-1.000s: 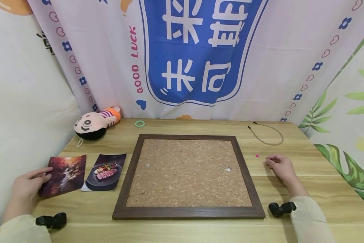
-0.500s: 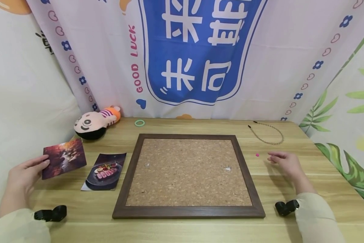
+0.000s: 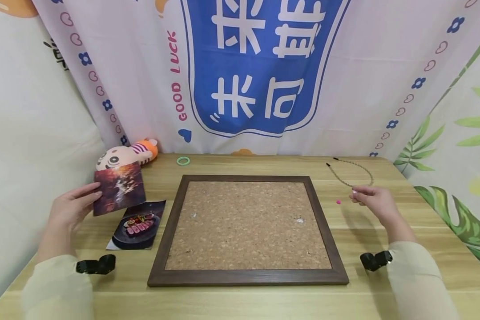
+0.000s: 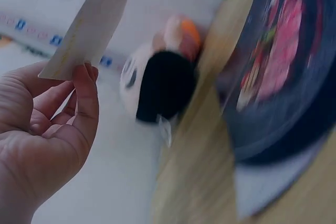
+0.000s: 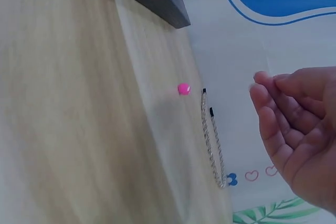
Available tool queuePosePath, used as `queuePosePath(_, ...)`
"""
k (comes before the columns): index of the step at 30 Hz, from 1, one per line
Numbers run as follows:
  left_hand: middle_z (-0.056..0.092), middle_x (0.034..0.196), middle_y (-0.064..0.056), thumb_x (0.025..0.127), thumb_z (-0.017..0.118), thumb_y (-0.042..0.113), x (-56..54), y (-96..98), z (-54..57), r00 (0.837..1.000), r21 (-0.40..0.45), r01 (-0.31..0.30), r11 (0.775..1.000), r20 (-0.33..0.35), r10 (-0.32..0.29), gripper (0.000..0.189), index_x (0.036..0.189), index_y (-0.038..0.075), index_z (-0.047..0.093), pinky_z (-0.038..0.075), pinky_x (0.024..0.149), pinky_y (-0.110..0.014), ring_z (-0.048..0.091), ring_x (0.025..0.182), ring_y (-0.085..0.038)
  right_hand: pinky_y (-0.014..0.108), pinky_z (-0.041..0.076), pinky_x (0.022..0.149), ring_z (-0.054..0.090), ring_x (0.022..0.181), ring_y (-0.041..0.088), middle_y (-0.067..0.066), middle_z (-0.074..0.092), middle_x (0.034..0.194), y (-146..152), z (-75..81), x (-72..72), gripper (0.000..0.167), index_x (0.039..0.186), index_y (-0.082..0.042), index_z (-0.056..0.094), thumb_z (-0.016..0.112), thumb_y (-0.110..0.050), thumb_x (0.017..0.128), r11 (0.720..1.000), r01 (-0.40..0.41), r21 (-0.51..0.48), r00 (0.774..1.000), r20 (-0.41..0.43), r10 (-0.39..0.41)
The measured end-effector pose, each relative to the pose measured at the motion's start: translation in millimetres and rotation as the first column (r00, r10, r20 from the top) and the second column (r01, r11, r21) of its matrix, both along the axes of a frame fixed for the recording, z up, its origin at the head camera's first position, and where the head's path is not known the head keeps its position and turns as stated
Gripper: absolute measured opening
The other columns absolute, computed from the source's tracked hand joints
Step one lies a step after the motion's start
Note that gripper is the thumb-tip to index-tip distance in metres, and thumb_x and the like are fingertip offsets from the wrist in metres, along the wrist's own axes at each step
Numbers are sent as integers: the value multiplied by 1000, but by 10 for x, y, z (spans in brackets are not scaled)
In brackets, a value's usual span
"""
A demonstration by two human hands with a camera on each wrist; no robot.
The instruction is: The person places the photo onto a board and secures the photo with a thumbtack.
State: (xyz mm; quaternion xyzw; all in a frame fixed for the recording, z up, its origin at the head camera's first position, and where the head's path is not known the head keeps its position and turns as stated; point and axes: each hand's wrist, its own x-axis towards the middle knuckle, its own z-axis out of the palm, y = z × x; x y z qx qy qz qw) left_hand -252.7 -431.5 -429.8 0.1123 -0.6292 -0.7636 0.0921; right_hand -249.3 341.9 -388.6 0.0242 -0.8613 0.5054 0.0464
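My left hand (image 3: 73, 206) pinches a photo print (image 3: 121, 186) by its left edge, between thumb and fingers. The print shows a dark reddish stream scene, and its pale back (image 4: 94, 30) faces the left wrist camera. It is raised, overlapping the plush doll (image 3: 119, 156) in the head view. A second print (image 3: 137, 226), of sliced meat on a dark plate, lies below it on the table. My right hand (image 3: 377, 204) is raised over the table's right side, thumb and fingertips pinched on a small pale pink thing, mostly hidden. A bright pink dot-like piece (image 3: 338, 202) lies beside it.
A cork board (image 3: 248, 226) in a dark brown frame lies mid-table, with a few whitish worn spots. Towards the back are a green ring (image 3: 183, 161) and a thin braided band (image 3: 356, 165) with black ends. A printed curtain (image 3: 248, 146) hangs behind the table.
The stream print has been lifted off the table and carried up and right by my left hand. My right hand has risen slightly, further from the table.
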Motion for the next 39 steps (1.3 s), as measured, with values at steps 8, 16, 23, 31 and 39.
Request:
queuePosePath(8, 52, 102, 5, 74, 67, 3, -28, 920, 538, 988, -79, 151, 985, -15, -152, 30, 99, 19, 67, 46, 67, -20, 55, 81, -5, 25, 47, 70, 59, 76, 6, 19, 60, 97, -424, 380, 67, 40, 114, 12, 48, 49, -19, 89, 996, -8, 85, 1000, 16, 7)
queuePosePath(16, 55, 90, 6, 79, 53, -10, 98, 1715, 877, 969, -20, 242, 970, -36, -243, 31, 89, 16, 67, 46, 64, -18, 57, 72, -3, 21, 46, 70, 58, 78, 6, 25, 57, 100, -672, 421, -78, 38, 113, 11, 49, 50, -17, 88, 998, -42, 48, 998, -41, 44)
queuePosePath(23, 41, 122, -13, 83, 51, -4, -27, 2061, 785, 957, -125, 288, 950, 61, -282, 47, 127, -4, 38, 44, 68, -17, 53, 77, -2, 24, 46, 71, 59, 77, 8, 24, 58, 99, -906, 473, -167, 34, 111, 10, 51, 51, -14, 88, 997, -82, -5, 995, -60, 82)
queuePosePath(31, 40, 125, -20, 79, 53, -5, -164, 2584, 690, 941, -229, 338, 913, 61, -333, 46, 124, -5, 42, 43, 72, -22, 50, 84, -9, 23, 46, 66, 61, 75, 17, 24, 60, 92, -1102, 433, -267, 27, 105, 11, 55, 53, -8, 86, 996, -86, 9, 991, -105, 87)
queuePosePath(39, 44, 123, -17, 77, 55, -7, -230, 3042, 628, 922, -237, 386, 892, 71, -380, 44, 120, -1, 50, 43, 76, -32, 51, 94, -20, 24, 43, 62, 59, 70, 16, 17, 62, 83, -1249, 409, -320, 25, 100, 8, 59, 57, -10, 82, 996, -55, 73, 991, -119, 63)
